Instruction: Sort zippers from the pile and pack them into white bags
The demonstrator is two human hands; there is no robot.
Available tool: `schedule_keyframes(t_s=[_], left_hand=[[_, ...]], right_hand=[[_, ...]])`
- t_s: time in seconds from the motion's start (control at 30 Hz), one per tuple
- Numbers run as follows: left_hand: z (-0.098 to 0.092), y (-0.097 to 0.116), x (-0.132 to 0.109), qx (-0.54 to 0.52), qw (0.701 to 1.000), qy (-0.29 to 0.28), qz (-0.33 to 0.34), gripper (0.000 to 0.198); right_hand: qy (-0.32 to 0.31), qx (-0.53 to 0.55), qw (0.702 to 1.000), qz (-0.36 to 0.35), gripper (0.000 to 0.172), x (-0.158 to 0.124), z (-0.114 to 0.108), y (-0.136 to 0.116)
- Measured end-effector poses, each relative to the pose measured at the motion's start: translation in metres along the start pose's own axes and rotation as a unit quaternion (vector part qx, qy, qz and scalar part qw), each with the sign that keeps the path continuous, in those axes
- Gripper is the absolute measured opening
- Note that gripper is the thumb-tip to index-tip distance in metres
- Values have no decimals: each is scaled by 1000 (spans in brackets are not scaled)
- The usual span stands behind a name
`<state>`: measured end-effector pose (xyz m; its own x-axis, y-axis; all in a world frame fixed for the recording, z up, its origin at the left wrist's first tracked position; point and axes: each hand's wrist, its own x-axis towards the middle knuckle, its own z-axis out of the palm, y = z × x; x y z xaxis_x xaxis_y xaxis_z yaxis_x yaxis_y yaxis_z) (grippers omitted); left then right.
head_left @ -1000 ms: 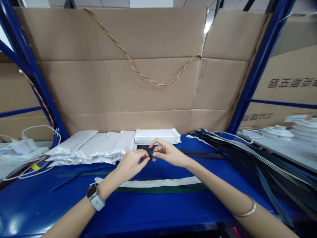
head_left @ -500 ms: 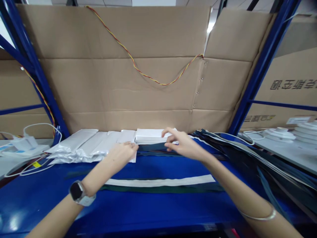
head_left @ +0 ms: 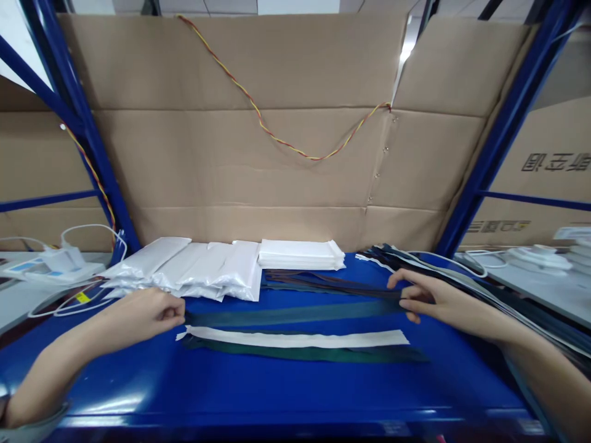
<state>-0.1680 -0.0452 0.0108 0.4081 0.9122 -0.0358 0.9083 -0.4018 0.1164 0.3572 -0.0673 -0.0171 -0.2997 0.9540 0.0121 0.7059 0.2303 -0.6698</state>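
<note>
A dark teal zipper [head_left: 290, 314] is stretched lengthwise between my two hands, just above the blue surface. My left hand [head_left: 150, 315] is closed, pinching its left end. At the other end, the fingers of my right hand [head_left: 431, 301] grip it between thumb and fingertips. Nearer to me, a white zipper [head_left: 300, 339] lies flat and roughly parallel to it. Along the white one's front edge runs a dark green zipper [head_left: 305, 354], partly covered. Several dark zippers [head_left: 318, 282] lie behind the stretched one.
White plastic packages [head_left: 198, 267] lie piled at the back left, beside a stack of flat white pieces [head_left: 300, 254]. A long bundle of dark and white strips [head_left: 466, 289] extends along the right. Cables and a white power strip [head_left: 50, 264] are at far left. Cardboard [head_left: 258, 160] stands behind.
My hands have moved apart and toward me from the back. The teal zipper is now drawn out between them, in front of the dark pile. The view has shifted slightly.
</note>
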Motion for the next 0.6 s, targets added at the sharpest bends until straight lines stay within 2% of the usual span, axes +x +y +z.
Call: schedule_keyframes(t_s=[0.1,0.17,0.23,0.3,0.43,0.53,0.6], left_hand=[[6,-8,-1,-13,1000,-1,-29,33],[4,-11,-2,3,998,36,-50,35],[-5,-6,2,29,996,71,-53,36],[-19,11,11,51,994,95,-36,37],[-36,67,47,70,983,161,47,35],[-28,98,78,73,974,193,93,32],[-13,104,94,67,971,204,101,31]], right_hand=[[-20,-60,998,27,37,2,4,12],[22,-125,991,38,36,5,3,14],[75,-181,980,27,34,12,2,6],[98,-216,971,-7,31,26,5,-12],[62,-229,963,-129,20,79,35,-54],[54,-227,958,-164,14,123,69,-66],[59,-234,957,-162,11,145,90,-63]])
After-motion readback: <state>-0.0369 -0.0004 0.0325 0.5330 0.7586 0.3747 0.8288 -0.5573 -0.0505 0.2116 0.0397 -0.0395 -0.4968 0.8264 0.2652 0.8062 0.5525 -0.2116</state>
